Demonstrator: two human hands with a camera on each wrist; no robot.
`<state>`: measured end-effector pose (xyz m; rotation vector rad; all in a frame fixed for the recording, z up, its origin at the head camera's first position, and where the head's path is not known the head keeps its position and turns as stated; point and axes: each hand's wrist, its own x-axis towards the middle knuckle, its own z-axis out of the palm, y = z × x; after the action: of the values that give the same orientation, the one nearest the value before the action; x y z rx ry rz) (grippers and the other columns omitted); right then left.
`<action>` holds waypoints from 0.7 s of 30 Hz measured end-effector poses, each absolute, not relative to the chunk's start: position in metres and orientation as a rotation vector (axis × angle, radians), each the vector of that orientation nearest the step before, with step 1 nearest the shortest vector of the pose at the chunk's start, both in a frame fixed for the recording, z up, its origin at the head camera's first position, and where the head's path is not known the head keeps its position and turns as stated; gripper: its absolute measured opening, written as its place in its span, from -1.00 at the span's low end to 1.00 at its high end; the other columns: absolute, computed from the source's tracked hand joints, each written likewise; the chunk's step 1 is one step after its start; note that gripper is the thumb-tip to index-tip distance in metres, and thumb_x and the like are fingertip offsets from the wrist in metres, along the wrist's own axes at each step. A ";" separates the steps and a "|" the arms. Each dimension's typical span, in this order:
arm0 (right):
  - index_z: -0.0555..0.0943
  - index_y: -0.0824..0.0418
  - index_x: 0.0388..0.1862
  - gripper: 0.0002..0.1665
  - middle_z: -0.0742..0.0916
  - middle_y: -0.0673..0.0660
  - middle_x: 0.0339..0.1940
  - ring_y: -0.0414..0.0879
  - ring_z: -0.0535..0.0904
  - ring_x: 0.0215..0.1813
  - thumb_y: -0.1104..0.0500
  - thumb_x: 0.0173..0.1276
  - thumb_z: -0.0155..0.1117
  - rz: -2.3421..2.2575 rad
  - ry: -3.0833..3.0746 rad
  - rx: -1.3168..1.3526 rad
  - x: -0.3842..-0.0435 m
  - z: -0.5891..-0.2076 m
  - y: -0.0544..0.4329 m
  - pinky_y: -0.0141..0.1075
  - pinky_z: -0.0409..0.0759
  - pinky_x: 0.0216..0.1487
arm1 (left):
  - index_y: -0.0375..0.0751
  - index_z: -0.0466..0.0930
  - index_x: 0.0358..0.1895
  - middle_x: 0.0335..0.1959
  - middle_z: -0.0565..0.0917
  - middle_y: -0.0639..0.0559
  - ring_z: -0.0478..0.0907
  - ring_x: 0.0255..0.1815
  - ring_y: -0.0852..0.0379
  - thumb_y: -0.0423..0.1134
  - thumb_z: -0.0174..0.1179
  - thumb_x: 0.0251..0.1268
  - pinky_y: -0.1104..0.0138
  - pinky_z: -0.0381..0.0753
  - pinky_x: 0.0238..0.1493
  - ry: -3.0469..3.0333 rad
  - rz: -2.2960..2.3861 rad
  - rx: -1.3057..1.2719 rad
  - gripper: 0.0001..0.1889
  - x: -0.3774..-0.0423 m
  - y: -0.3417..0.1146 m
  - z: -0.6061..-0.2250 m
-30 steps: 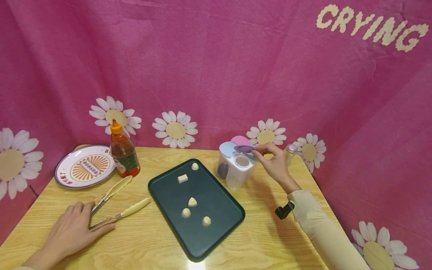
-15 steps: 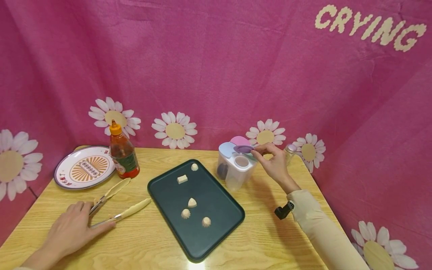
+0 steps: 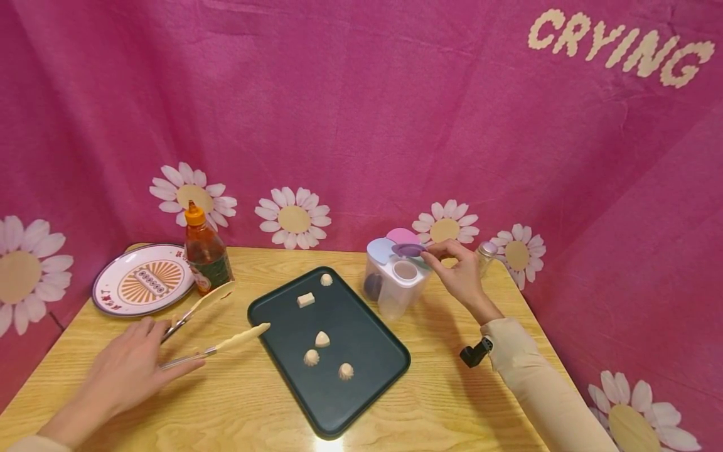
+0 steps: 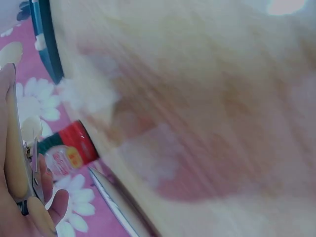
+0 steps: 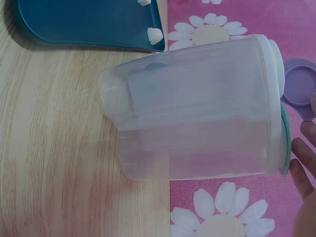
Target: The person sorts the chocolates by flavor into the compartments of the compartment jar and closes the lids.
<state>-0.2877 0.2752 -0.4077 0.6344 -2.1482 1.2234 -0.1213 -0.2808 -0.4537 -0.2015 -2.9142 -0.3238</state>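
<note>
My left hand [image 3: 127, 367] holds a pair of tongs [image 3: 240, 339] with cream tips, thumb on one arm and fingers on the other. The tongs are spread, and their lower tip overlaps the dark tray's [image 3: 361, 402] left edge in the head view. Over on the right, my right hand [image 3: 460, 273] pinches the raised purple lid [image 3: 409, 250] of a clear container [image 3: 395, 301]. A round opening shows below that lid; the blue lid [image 3: 381, 250] and pink lid [image 3: 403, 236] lie flat. Several small pale pieces, including a rectangular piece [image 3: 305, 299], are spread on the tray.
Behind the tongs stands a red sauce bottle [image 3: 208, 257] with an orange cap, beside a white patterned plate [image 3: 141, 301]. A small glass jar [image 3: 486, 254] sits past my right hand. Pink flowered cloth [image 3: 361, 125] hangs around the wooden table [image 3: 440, 402].
My left hand has moved right and slightly up in the head view with the tongs, whose lower tip now reaches the tray's edge. My right hand and the purple lid stay put.
</note>
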 end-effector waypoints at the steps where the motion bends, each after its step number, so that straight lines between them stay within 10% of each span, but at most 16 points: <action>1: 0.81 0.29 -0.24 -0.88 0.82 0.25 -0.34 -0.42 0.62 -0.25 0.41 0.25 0.55 1.224 -2.148 0.632 -0.288 -0.408 0.275 -0.50 0.63 -0.13 | -0.35 0.59 0.02 -0.34 0.51 -0.04 0.50 -0.29 -0.04 0.56 0.39 -0.01 0.06 0.51 -0.33 -2.906 -0.318 -0.219 -0.05 -0.123 -0.278 -0.452; 21: 0.75 0.47 -0.28 -0.87 0.76 0.39 -0.38 -0.39 0.61 -0.28 0.56 0.19 0.48 1.186 -2.115 0.656 -0.267 -0.388 0.260 -0.40 0.67 -0.17 | -0.34 0.61 0.20 -0.12 0.66 -0.16 0.61 -0.08 -0.13 0.51 0.40 0.04 -0.13 0.68 0.04 -2.959 -0.396 -0.354 -0.03 -0.163 -0.221 -0.456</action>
<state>-0.2670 0.2603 -0.3883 0.6562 -2.1150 1.1865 -0.1634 -0.2215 -0.4560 -0.3538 -2.9594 -0.3963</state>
